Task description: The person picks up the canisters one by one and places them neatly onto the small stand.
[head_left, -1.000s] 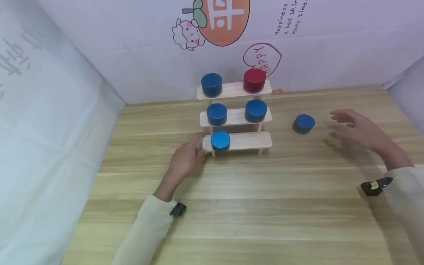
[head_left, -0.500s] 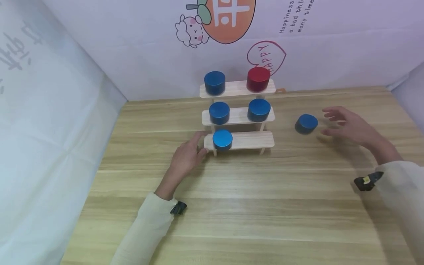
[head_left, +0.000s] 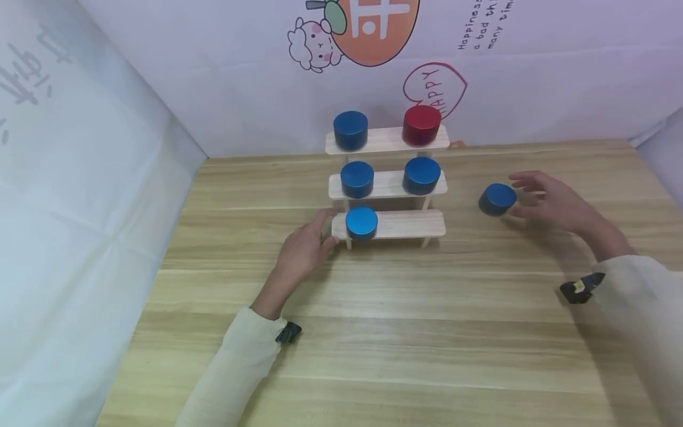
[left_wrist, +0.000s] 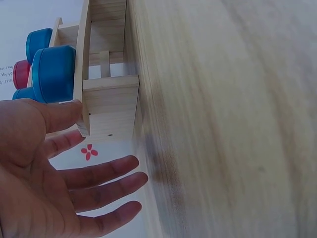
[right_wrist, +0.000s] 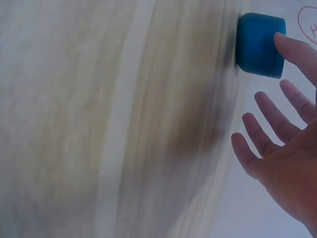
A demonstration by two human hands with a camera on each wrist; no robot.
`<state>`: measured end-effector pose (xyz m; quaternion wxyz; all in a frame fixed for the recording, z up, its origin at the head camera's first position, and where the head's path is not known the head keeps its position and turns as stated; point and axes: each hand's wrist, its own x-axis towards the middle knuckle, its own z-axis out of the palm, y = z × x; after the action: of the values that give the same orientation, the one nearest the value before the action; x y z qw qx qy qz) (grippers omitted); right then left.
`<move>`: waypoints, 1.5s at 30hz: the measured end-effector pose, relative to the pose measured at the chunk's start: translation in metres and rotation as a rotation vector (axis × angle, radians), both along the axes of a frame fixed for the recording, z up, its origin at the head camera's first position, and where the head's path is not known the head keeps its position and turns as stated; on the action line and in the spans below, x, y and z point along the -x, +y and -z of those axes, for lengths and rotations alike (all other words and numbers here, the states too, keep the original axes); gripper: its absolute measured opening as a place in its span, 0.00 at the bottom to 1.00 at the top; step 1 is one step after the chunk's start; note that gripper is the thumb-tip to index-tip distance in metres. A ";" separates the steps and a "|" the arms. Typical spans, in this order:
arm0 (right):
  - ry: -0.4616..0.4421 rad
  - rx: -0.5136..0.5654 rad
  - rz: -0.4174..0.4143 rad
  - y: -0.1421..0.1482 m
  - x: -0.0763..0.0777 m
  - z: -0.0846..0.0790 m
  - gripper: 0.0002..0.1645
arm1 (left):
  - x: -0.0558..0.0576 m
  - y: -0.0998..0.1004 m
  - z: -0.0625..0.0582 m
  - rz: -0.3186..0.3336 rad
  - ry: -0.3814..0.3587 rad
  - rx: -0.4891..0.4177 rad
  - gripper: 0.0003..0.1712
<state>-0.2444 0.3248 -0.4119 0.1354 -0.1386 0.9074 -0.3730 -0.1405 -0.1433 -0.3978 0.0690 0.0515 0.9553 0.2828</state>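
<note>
A small three-step wooden display stand (head_left: 408,224) stands toward the back of the table. My left hand (head_left: 301,249) holds the left end of its lowest step between thumb and index finger; in the left wrist view the other fingers spread free below. One round blue tin (head_left: 361,222) sits at the left of that step, close to this hand. Off to the right, another round blue tin (head_left: 498,198) rests on the table. My right hand (head_left: 555,204) is beside it, fingers apart and loosely bent, thumb near its side; whether they touch, I cannot tell.
On the middle step are two blue tins, one left (head_left: 357,179) and one right (head_left: 421,175). The top step bears a blue tin (head_left: 350,130) and a red tin (head_left: 421,125). A printed white cloth (head_left: 256,95) hangs behind the wood-grain table (head_left: 405,338).
My right hand has moved left, up to the blue tin on the table. The left hand stays at the stand's end. The head view has shifted slightly.
</note>
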 end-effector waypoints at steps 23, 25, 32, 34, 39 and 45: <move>0.026 -0.004 0.002 -0.015 0.005 0.007 0.44 | 0.001 0.001 0.000 -0.003 0.012 0.006 0.31; 0.036 -0.008 0.000 -0.016 0.003 0.008 0.42 | 0.001 0.001 0.000 -0.005 0.009 -0.003 0.31; 0.024 -0.021 0.000 -0.017 -0.001 0.009 0.41 | 0.000 0.001 0.003 -0.011 -0.003 -0.012 0.31; 0.040 -0.027 0.005 -0.016 -0.002 0.009 0.41 | 0.000 0.001 0.003 -0.011 -0.003 -0.016 0.31; 0.094 -0.011 0.012 -0.014 -0.006 0.005 0.40 | 0.000 0.002 0.003 -0.013 -0.006 -0.022 0.31; 0.125 -0.007 0.035 -0.019 -0.009 0.000 0.40 | 0.000 0.001 0.003 -0.009 -0.004 -0.015 0.31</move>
<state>-0.2354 0.3059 -0.4121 0.0723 -0.1453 0.9177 -0.3626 -0.1402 -0.1428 -0.4006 0.0692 0.0473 0.9533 0.2902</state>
